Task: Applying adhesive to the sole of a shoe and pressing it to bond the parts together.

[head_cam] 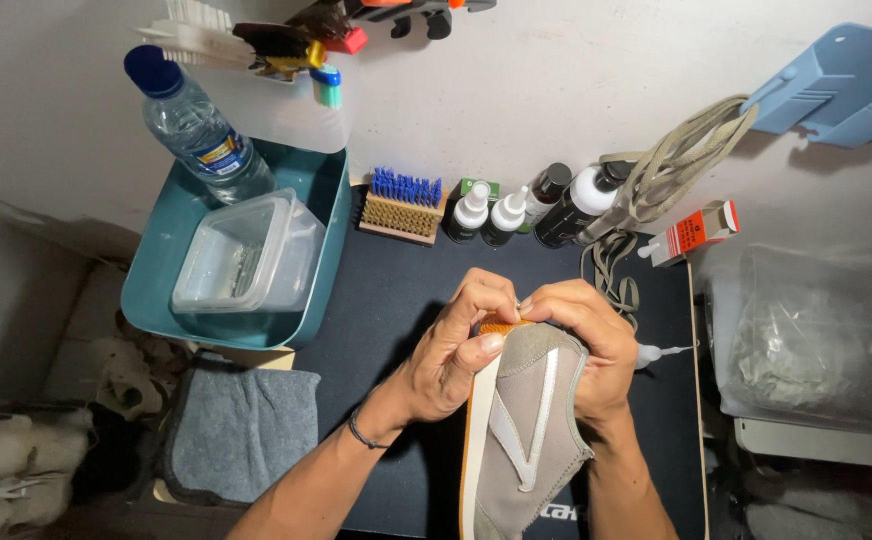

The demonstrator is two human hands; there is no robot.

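Head view: one person works seated at a dark worktop, both hands over a shoe.
Shoe: one grey suede sneaker with pale stripes and an orange-edged sole, lying between the forearms at the near edge of the worktop, its end raised toward the hands.
Left hand: left hand curls against the shoe's side, thumb and fingertips pinched on the upper rim.
Right hand: right hand wraps the far side, fingers pressed down on the same rim; the two hands meet there, touching.
Handling judgement: pressure looks best kept even along the rim, the shoe braced steady so the edge does not slip.
Glue nozzle: one small white tip lies just beside the right hand.
Bottles: four spray and pump bottles stand in a row by the wall; one water bottle leans in the teal tub.
Brushes: one wooden brush with blue and brass bristles beside the row.
Container: one clear lidded box in the tub.
Cloth: one grey towel left of the worktop.
Laces: a bundle of beige laces, number not countable.
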